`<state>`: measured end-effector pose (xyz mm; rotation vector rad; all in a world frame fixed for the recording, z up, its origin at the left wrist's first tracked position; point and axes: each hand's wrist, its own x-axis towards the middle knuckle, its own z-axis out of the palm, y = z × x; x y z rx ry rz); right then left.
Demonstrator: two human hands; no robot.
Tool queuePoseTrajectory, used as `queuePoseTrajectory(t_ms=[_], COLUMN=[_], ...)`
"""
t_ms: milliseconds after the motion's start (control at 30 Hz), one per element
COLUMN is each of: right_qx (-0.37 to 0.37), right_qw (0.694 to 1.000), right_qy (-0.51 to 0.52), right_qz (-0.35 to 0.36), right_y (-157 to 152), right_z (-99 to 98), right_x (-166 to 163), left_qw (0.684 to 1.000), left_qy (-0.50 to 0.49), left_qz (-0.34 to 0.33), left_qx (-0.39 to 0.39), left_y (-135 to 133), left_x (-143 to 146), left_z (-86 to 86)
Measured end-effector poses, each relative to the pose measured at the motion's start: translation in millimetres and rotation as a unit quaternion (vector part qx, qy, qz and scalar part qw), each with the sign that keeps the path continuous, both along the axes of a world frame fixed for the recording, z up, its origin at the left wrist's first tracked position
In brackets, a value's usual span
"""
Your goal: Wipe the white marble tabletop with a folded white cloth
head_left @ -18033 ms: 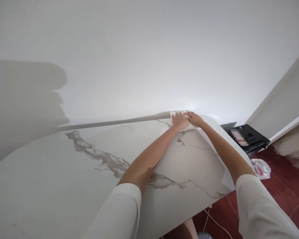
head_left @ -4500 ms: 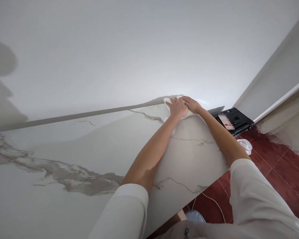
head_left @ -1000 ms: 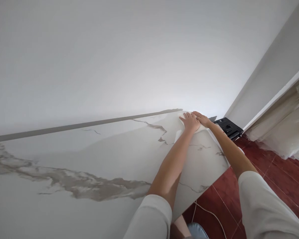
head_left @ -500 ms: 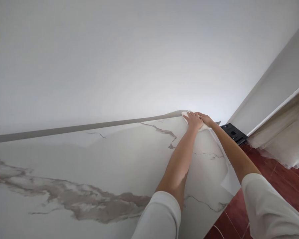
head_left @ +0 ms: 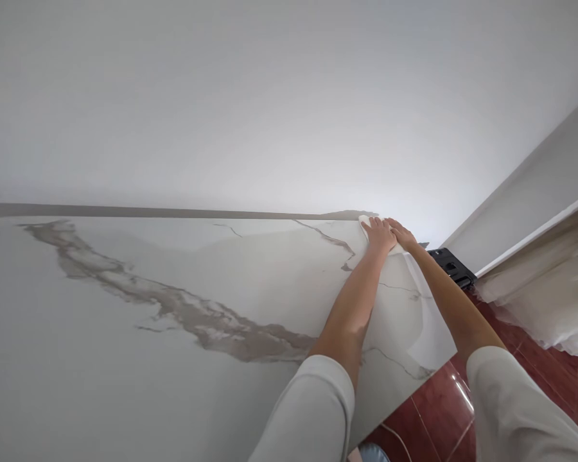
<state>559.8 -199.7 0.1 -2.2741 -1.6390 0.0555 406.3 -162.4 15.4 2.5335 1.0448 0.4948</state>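
Note:
A large white sheet with grey marble veining [head_left: 183,301] lies against the white wall [head_left: 250,102], its top edge running across the view. At the sheet's far upper corner my left hand [head_left: 378,235] and my right hand [head_left: 401,236] rest side by side, fingers pressed together on a white peeled-back flap [head_left: 366,222] of the sheet's corner. A white backing layer [head_left: 431,321] curls away from the sheet below my right forearm. Both arms are stretched out in white sleeves.
A black case-like object [head_left: 451,266] lies on the red tiled floor [head_left: 433,423] by the wall's foot. Crumpled clear plastic sheeting [head_left: 544,301] hangs at the right under a white ledge. A white cable [head_left: 397,436] runs over the tiles near the bottom.
The camera has swung, so the sheet's top edge now looks level. Both hands stay together on the same upper corner; over 18 seconds they have hardly shifted along the sheet.

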Motion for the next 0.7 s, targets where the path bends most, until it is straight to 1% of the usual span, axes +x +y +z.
queuePoseTrajectory(t_ms=[200,400,700], right_qx=[-0.028,0.002,-0.008], right_qw=[1.000,1.000,0.999], right_qy=[-0.013,0.006,-0.006], right_qz=[-0.002,0.011,0.031], right_y=[-1,-3,-14], right_z=[-0.3,-5.8,-4.5], right_x=[-26,-53,-112], left_qw=[1.000,1.000,0.999], left_qy=[0.004,0.011,0.006], left_qz=[0.005,0.018,0.043], left_qx=[0.002,0.008,0.017], left_y=[-3,-9,-26], left_x=[-25,-59,-113], left_z=[1.8,1.4,-2.6])
